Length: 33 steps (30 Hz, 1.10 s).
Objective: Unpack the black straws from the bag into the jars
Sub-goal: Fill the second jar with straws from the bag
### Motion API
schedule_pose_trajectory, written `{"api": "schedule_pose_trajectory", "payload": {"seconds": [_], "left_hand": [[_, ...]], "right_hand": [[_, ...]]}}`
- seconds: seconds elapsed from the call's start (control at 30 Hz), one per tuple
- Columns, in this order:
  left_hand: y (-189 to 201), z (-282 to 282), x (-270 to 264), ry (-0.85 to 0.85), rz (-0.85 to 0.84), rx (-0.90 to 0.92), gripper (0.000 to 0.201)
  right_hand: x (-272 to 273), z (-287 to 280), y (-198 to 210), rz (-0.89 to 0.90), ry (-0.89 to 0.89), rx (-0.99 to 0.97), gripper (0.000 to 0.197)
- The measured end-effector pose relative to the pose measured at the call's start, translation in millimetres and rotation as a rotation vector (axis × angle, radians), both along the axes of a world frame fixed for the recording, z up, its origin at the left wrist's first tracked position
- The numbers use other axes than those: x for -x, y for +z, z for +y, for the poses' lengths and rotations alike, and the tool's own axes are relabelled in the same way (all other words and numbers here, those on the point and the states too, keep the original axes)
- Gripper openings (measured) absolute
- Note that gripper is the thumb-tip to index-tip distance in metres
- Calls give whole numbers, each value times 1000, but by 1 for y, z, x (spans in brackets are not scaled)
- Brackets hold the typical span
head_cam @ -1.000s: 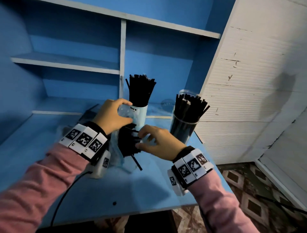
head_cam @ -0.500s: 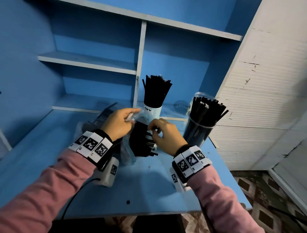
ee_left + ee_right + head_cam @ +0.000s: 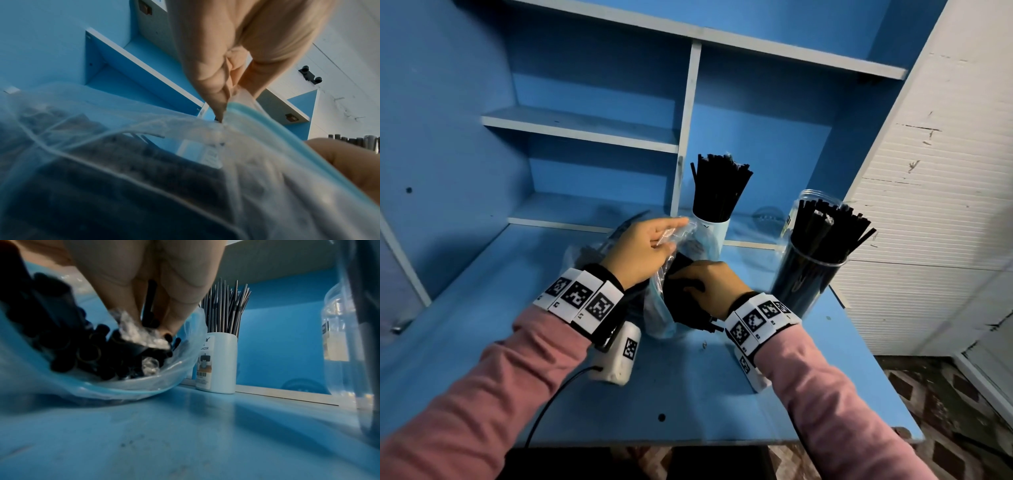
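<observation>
The left hand [image 3: 642,248] pinches the rim of the clear bag [image 3: 659,310], holding it open. Beside it, the right hand [image 3: 707,286] reaches inside, fingers closed around black straws [image 3: 68,344]. Behind the bag stands the white jar [image 3: 717,228]; the clear jar [image 3: 804,277] stands right of the bag on the surface [image 3: 688,394].

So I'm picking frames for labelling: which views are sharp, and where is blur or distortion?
Head view: mostly sharp and dim, with the shelf lines bowed by the wide lens. Left wrist view: the bag and left hand are soft. Right wrist view: the right hand and straws are blurred, the white jar clearer.
</observation>
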<state>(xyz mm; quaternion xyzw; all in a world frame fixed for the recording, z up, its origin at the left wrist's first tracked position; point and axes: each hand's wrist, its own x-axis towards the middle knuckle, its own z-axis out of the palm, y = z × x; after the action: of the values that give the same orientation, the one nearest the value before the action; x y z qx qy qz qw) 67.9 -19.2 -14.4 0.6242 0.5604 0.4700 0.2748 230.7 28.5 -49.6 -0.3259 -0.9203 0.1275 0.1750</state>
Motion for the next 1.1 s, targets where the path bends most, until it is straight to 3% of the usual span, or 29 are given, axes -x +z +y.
{"api": "schedule_pose_trajectory", "payload": {"seconds": [0.13,0.53,0.87,1.1], "left_hand": [[2,-2,0,-12,9,10,46],[2,-1,1,-4,-2,0,47],[4,-3,-6,-6,4,2,47],[3,-2,-6,12,59,5,47]], "right_hand": [[3,-2,-2,-21,32,27,36],[7,-11,1,181,-1,-71,29],[-9,4,1,45,-138,121,36],[-10,5,3,144,-124,54,21]]}}
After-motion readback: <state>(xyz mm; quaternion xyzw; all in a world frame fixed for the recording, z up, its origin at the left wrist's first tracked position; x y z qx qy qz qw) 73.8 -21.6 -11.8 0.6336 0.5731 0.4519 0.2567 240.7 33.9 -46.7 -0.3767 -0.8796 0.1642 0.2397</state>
